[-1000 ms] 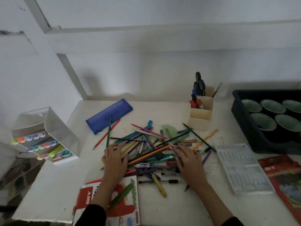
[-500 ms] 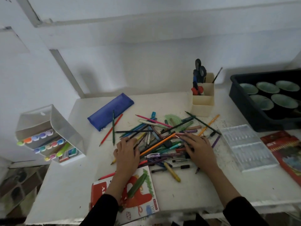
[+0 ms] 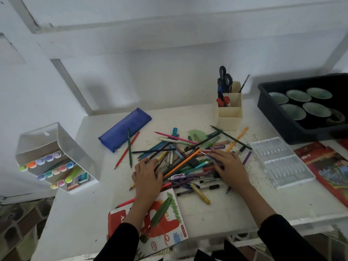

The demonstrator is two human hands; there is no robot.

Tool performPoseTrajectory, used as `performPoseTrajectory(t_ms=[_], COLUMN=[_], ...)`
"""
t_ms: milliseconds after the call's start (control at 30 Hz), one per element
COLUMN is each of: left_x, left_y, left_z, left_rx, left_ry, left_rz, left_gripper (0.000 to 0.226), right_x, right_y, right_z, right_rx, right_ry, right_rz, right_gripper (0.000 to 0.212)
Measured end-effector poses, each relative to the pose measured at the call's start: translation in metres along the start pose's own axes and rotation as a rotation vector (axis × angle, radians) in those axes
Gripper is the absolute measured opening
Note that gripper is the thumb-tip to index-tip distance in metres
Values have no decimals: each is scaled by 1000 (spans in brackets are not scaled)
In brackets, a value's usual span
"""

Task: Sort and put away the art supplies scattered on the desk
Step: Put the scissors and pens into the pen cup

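Where your hands lie: left hand [image 3: 147,176] and right hand [image 3: 230,166] rest palm-down and apart on opposite sides of the pile [image 3: 178,147], fingers extended, gripping nothing.
Pile contents: pencils, pens and crayons crossed in a heap at the middle of the table [image 3: 235,204].
Strays: green pencil [image 3: 130,159] and red pencil [image 3: 133,140] lie crossed just left of the pile.
Near edge: red-and-white booklet [image 3: 169,228] under your left forearm.
Rear left: blue pencil case [image 3: 125,129], lying flat.
Rear right: cream holder [image 3: 229,117], upright, with scissors [image 3: 224,78] in it.
Right side: clear tray [image 3: 280,162] beside a red pencil box [image 3: 329,166].
Left edge: white marker rack [image 3: 56,157].
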State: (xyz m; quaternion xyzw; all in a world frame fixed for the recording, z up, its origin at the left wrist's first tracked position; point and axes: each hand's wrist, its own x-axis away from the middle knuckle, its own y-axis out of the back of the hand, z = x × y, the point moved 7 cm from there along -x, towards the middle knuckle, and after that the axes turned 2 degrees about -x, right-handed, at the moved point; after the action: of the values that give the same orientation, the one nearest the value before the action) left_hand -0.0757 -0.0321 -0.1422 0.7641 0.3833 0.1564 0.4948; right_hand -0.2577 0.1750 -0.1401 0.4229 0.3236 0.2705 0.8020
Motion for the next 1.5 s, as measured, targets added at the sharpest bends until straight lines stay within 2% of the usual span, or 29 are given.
performPoseTrajectory(t_ms=[233,400,533,633,767,900,1133,1300,1500], left_x=[1,2,2,3,-1,-1,1,1,2], left_y=[0,-1,7,9,-3,6,9,7,8], left_z=[1,2,2,-5,-1,5,8,10,11], left_rx=[3,16,53,-78,-182,-112,-92,-54,-21], left_ry=[9,21,5,-110,-27,96,123,134,137], left_rz=[18,28,-64,-76,102,57,-5,-14,-31], left_gripper=[37,35,38,35,38,40,44,44,45], right_x=[-6,-15,-23,-35,-57,-78,-95,-102,-103], right_y=[-3,5,8,6,-11,-40,-69,-73,-81], right_z=[4,16,23,42,94,139,169,172,176], right_rx=[200,339,303,215,166,330,584,734,750], right_ry=[99,149,153,195,387,575,743,825,868], right_rz=[15,-39,-83,-73,33,177,543,691,788], right_gripper=[35,37,32,31,30,26,22,18,21])
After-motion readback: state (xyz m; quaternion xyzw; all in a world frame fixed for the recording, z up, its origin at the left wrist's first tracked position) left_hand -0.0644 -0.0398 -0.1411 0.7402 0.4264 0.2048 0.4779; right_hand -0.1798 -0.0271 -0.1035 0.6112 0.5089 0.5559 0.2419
